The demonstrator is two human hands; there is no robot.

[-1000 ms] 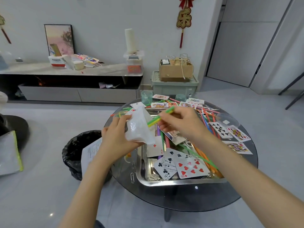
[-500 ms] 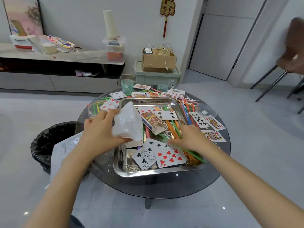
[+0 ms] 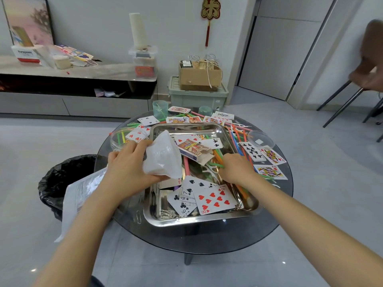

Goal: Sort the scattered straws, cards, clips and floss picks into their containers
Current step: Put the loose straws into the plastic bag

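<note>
Now the left hand (image 3: 128,168) grips a crumpled white bag (image 3: 163,156) over the left side of the tray (image 3: 196,221). The right hand (image 3: 236,170) reaches down into the tray's right half, fingers bent onto the straws (image 3: 217,156). The back of the hand hides whether they have closed on one.

The likely trouble is the tangle. The straws lie under and between cards (image 3: 214,198) and a white floss pick (image 3: 209,169), so a pull may drag a pick or a card along into the wrong container. A straw lifted by one end could also lever its neighbours over the tray's right rim onto the table (image 3: 207,241). The bag is limp and held single-handed, and I cannot tell which way its mouth faces. A straw could miss it or snag on a fold.

Most of the straws under the right hand lie flat, long axis running from the tray's middle toward its near right corner. One green straw (image 3: 215,164) lies across them, roughly parallel to the tray's near edge.
</note>
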